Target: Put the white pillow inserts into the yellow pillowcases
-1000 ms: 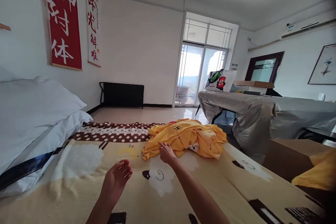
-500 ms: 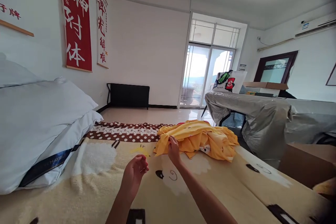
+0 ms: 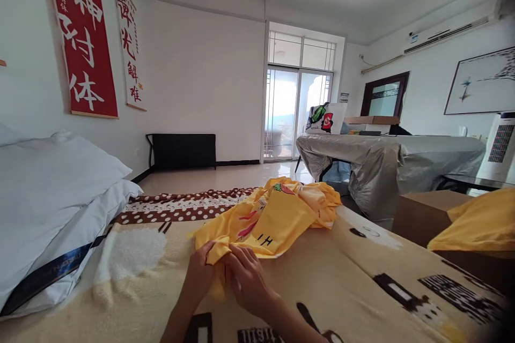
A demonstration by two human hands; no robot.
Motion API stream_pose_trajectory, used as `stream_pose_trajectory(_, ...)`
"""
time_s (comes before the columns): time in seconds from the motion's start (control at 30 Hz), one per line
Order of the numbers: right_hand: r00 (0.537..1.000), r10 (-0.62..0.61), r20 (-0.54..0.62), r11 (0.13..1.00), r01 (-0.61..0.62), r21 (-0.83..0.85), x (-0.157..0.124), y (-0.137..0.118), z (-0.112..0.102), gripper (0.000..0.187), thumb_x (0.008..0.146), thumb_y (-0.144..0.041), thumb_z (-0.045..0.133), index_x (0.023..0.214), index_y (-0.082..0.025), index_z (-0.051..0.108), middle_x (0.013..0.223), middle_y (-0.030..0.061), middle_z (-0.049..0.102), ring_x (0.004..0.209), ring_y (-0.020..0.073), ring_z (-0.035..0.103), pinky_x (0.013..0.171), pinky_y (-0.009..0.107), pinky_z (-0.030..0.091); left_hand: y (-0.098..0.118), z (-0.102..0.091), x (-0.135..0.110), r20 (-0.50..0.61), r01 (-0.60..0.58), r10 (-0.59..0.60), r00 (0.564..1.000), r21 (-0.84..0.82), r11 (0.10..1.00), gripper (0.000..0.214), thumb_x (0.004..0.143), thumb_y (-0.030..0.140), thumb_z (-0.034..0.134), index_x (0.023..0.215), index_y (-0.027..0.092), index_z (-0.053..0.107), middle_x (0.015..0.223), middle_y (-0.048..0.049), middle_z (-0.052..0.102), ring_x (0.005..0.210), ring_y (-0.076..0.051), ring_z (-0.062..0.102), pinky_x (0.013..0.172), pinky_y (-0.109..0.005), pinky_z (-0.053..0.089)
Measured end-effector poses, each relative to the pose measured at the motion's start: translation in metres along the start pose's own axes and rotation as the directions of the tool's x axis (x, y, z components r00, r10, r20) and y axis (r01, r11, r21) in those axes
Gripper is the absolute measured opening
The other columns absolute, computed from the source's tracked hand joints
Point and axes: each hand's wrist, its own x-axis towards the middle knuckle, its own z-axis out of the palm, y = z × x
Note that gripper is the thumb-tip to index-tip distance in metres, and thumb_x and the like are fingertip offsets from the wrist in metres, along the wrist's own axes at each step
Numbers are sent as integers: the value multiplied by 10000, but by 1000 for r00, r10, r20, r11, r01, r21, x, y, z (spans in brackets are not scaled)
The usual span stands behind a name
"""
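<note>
- Half a second ago only the right hand [image 3: 247,278] was on the yellow cloth [image 3: 287,220], while the left hand [image 3: 200,268] hung empty above the blanket [image 3: 341,273]. Now both are at the cloth's near edge, close beside each other.
- The left hand is closed narrow on a bunched bit of that edge. The right hand's fingers curl over the same bunch from the other side; its thumb is mostly hidden, so I cannot tell exactly how it pinches.
- The near part of the cloth has been drawn towards the person and opened out. A flatter panel now shows, with dark "HI" lettering and a pink print [image 3: 247,224] that was tucked away in the earlier pictures.
- The far part is still crumpled on the blanket, near the brown spotted strip [image 3: 173,209]. Whether it is one piece with the panel or a separate one, I cannot tell.
- For the work in hand, I judge this a shift from a one-handed reach to a two-handed hold, with an edge under control but most of the cloth loose.
- The white pillows [image 3: 60,171] to the left look undisturbed. To the right, more yellow fabric [image 3: 478,220] lies over a cardboard box [image 3: 420,220], well apart from both hands.
</note>
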Motion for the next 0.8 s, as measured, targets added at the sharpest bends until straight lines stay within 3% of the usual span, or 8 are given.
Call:
stream_pose_trajectory(0.1,995,104,7,991,-103,-90,-10,31,16,539,744,-57,433,1251,-216,525,1379,81,460,1220,227,417,1005,415,346,2,-17,4,-118,31,-32,992,-10,999,321,660,333,441,830,159,650,855,-80,698,814,-243,630,711,-302,499)
stream_pose_trajectory(0.17,970,243,26,961,-237,-144,-17,52,25,468,736,-63,448,1141,-222,617,1414,61,436,1273,235,371,1037,434,291,5,-29,5,-210,36,-37,977,-7,999,359,664,353,423,870,162,647,858,-69,695,779,-233,628,651,-282,491)
stream_pose_trajectory(0.3,795,603,64,785,-576,-227,-27,91,27,282,731,-120,477,884,-195,702,1425,66,435,1316,254,333,1048,445,239,14,-61,0,-400,83,-78,913,-6,997,410,592,325,449,901,171,669,872,-43,694,804,-219,621,642,-247,483)
stream_pose_trajectory(0.4,646,763,-26,620,-742,-255,-33,124,11,393,720,-132,469,1060,-178,660,1411,98,447,1317,251,331,1041,425,246,26,-88,-8,-563,160,-159,811,-48,986,386,554,315,506,864,189,696,843,-15,693,826,-213,612,615,-218,470)
stream_pose_trajectory(0.5,502,855,-129,469,-855,-221,-44,156,-7,488,722,-150,448,1190,-145,586,1365,148,480,1262,294,393,992,456,305,38,-109,-17,-709,206,-276,649,-185,961,394,525,273,532,873,225,709,797,31,685,749,-182,593,559,-202,438)
stream_pose_trajectory(0.6,415,897,-155,394,-907,-149,-53,176,-17,514,700,-189,447,1194,-136,577,1274,149,555,1160,318,487,907,458,389,43,-124,-24,-751,246,-363,552,-269,931,372,530,257,567,876,243,705,727,54,662,658,-164,555,538,-216,422)
stream_pose_trajectory(0.7,382,901,-204,377,-924,-64,-55,182,-21,552,666,-214,437,1197,-154,575,1280,126,557,1130,314,513,872,444,423,33,-136,-25,-795,351,-271,543,-78,933,282,589,291,590,850,254,691,684,43,627,651,-174,540,593,-249,428)
stream_pose_trajectory(0.8,382,869,-314,406,-914,13,-50,182,-31,554,656,-248,412,1173,-140,580,1247,154,570,1082,323,535,847,455,436,9,-148,-21,-837,413,60,544,329,849,165,665,330,562,755,240,666,761,9,604,722,-185,528,663,-264,387)
